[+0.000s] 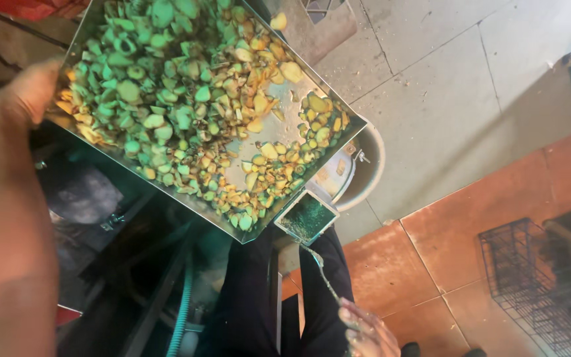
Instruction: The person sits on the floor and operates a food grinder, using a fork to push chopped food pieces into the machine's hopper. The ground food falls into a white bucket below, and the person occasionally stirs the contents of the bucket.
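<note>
Left hand (18, 99) is gripping the metal tray (285, 135) edge at 9 o'clock — right hand (365, 330) is clutching a scraper (306, 218) at 6 — chopped pieces (180, 99) are mostly heaped up, one corner scraped bare.

Left hand (24, 92) raised at upper left, fingers curled over rim of tilted shiny steel tray (87, 30), thumb side toward camera. Left forearm runs down frame's left edge, close to camera, blurred. Right hand (368, 330) low at bottom centre, fingers closed round thin metal handle of flat rectangular scraper (306, 218), knuckles up. Right arm out of view.
</note>
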A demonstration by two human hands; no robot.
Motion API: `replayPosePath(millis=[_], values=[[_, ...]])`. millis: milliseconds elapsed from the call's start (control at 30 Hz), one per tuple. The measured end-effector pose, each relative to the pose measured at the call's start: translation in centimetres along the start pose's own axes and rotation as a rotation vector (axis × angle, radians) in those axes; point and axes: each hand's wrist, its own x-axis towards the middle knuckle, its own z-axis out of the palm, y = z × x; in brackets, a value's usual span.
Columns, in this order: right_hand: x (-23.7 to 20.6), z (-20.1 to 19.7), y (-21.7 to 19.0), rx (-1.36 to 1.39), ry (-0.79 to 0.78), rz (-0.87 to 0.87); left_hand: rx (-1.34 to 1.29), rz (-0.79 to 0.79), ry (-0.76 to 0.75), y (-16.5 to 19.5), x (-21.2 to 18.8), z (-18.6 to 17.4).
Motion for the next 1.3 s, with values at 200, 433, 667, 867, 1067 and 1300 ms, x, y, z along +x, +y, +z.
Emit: replayPosePath(millis=[200,433,667,867,1067,1300], values=[[3.4,3.4,-3.5,-0.02,0.04,0.183,0.617,0.163,0.203,0.1,-1.4,0.1],[4.9,2.6,-1.3,0.192,0.117,0.175,0.36,-0.014,0.254,3.7,-4.6,1.7],[6.9,1.1,-0.9,0.002,0.76,0.199,0.393,-0.087,0.199,7.8,-7.3,2.0],[11.2,2.0,-2.4,-0.075,0.822,0.359,0.408,-0.166,0.168,5.5,-4.3,1.3],[11.7,2.3,-3.1,-0.237,0.59,0.347,0.602,0.088,0.124,1.7,-1.2,0.5],[14.0,7.1,-1.0,0.065,0.54,0.341,0.749,0.2,0.192,0.8,-1.4,0.6]])
